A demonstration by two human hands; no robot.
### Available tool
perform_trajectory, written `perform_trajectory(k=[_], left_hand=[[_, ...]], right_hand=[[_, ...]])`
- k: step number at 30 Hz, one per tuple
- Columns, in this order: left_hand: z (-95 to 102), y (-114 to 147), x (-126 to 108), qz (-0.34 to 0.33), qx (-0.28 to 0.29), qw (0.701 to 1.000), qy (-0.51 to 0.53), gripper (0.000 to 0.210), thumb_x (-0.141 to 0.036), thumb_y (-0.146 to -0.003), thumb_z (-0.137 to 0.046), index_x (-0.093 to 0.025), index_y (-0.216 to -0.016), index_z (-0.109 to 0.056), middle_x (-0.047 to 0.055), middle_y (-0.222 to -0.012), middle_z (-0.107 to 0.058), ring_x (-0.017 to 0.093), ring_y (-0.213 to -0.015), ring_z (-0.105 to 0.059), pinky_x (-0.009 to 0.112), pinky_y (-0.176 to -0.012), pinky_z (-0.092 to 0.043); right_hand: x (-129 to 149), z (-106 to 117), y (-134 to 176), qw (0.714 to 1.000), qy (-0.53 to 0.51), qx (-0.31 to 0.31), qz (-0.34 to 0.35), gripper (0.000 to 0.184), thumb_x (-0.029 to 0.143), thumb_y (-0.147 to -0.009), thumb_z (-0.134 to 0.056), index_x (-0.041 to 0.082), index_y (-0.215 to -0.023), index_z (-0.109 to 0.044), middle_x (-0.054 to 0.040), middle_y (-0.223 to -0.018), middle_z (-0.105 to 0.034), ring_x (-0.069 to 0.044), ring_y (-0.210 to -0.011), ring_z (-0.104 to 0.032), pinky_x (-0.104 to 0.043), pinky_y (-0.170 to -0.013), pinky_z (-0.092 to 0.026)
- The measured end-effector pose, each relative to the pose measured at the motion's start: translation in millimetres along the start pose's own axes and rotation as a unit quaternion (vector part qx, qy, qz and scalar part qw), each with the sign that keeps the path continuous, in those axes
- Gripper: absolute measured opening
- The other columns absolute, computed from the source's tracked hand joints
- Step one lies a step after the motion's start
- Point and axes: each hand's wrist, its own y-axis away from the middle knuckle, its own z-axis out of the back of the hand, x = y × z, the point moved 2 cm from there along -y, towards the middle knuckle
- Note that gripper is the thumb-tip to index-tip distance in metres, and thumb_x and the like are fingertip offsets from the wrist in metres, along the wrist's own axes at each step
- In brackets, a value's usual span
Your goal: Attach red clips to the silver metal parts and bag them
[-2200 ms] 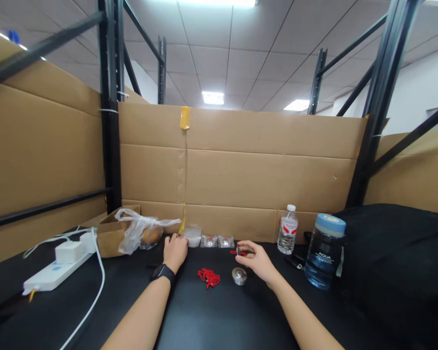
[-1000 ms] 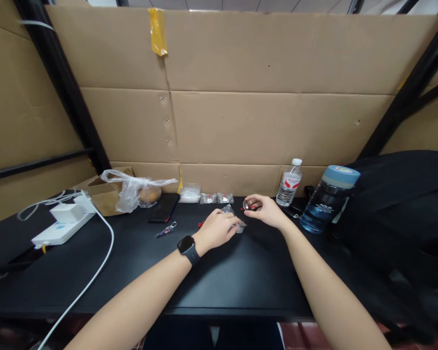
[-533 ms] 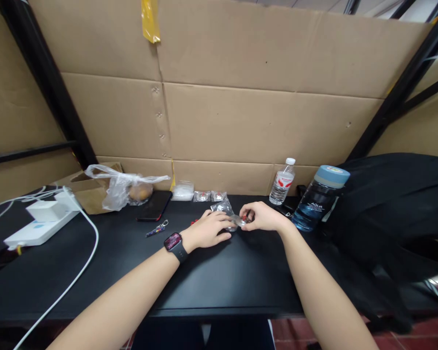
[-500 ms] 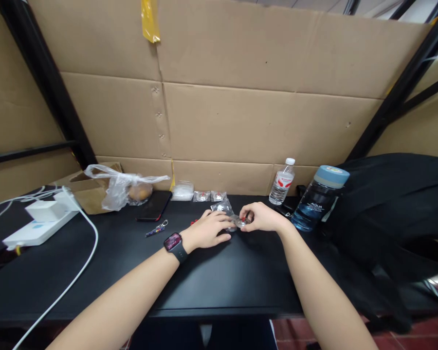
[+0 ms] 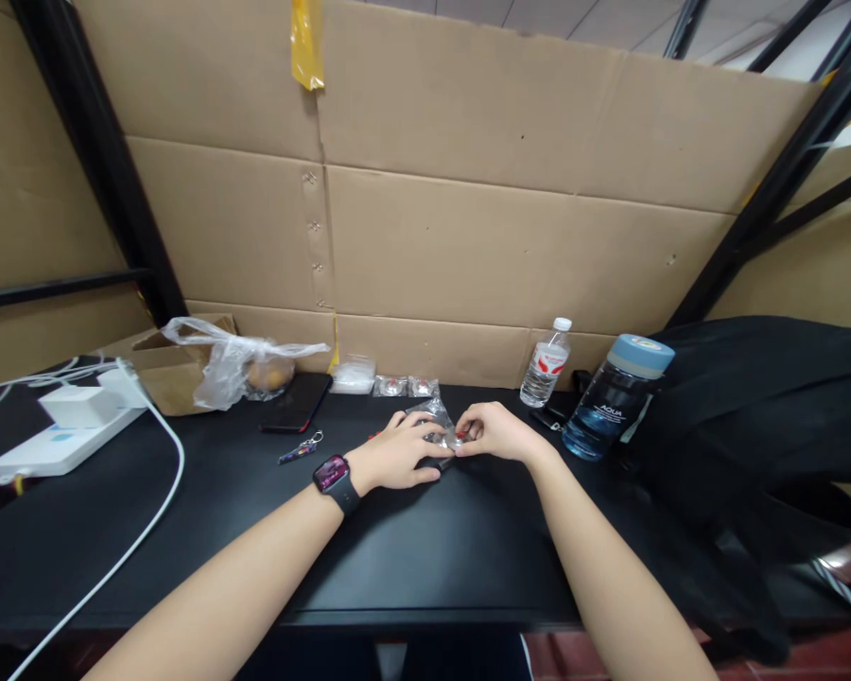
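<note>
A small clear plastic bag (image 5: 436, 412) lies on the black table between my hands. My left hand (image 5: 397, 452), wearing a dark smartwatch (image 5: 332, 473), rests over the bag's left side with its fingers around the edge. From the right, my right hand (image 5: 494, 433) pinches a small shiny round piece with a red part (image 5: 460, 437) at the bag's edge. Whether the piece is inside the bag, I cannot tell. Something red peeks out just left of my left hand. Two sealed clear packets (image 5: 406, 386) with round red-and-silver contents lie behind.
Behind stand a stack of clear bags (image 5: 353, 375), a phone (image 5: 296, 403) and a key ring (image 5: 301, 447). Left are a power strip (image 5: 57, 445) with a white cable and a knotted plastic bag (image 5: 219, 371). Right are a water bottle (image 5: 545, 364), a blue-lidded bottle (image 5: 614, 397) and a black backpack (image 5: 758, 426).
My right hand has shifted slightly left, bringing the round piece closer against the bag and my left fingers. The camera view has tilted a little.
</note>
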Motion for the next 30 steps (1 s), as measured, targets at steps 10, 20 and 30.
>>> perform_trajectory(k=[10, 20, 30], left_hand=[[-14.3, -9.1, 8.3, 0.034, -0.08, 0.996, 0.019, 0.024, -0.032, -0.097, -0.058, -0.042, -0.111, -0.075, 0.001, -0.126, -0.069, 0.026, -0.131, -0.044, 0.046, -0.104, -0.03], [-0.7, -9.1, 15.8, 0.029, -0.126, 0.991, 0.015, 0.022, -0.034, -0.096, -0.06, -0.044, -0.104, -0.077, 0.002, -0.126, -0.066, 0.026, -0.125, -0.045, 0.044, -0.1, -0.028], [9.3, -5.9, 38.6, 0.121, -0.223, 0.962, 0.097, 0.016, -0.035, -0.093, -0.066, -0.039, -0.097, -0.08, 0.003, -0.103, -0.07, 0.022, -0.108, -0.053, 0.041, -0.099, -0.034]], right_hand=[[3.2, -3.6, -0.4, 0.998, -0.056, -0.004, -0.014, 0.026, 0.037, -0.071, -0.082, 0.018, -0.087, -0.076, -0.0036, -0.076, -0.076, -0.019, -0.066, -0.071, -0.025, -0.061, -0.052], [13.4, -9.6, -4.7, 0.996, -0.066, -0.036, 0.053, 0.012, 0.027, -0.084, -0.071, 0.021, -0.087, -0.081, -0.0043, -0.086, -0.076, -0.018, -0.075, -0.07, -0.027, -0.072, -0.053], [18.9, -18.2, -9.2, 0.992, -0.063, -0.065, 0.091, 0.035, 0.011, -0.077, -0.067, 0.023, -0.109, -0.076, -0.0068, -0.115, -0.07, -0.02, -0.101, -0.066, -0.027, -0.078, -0.051]])
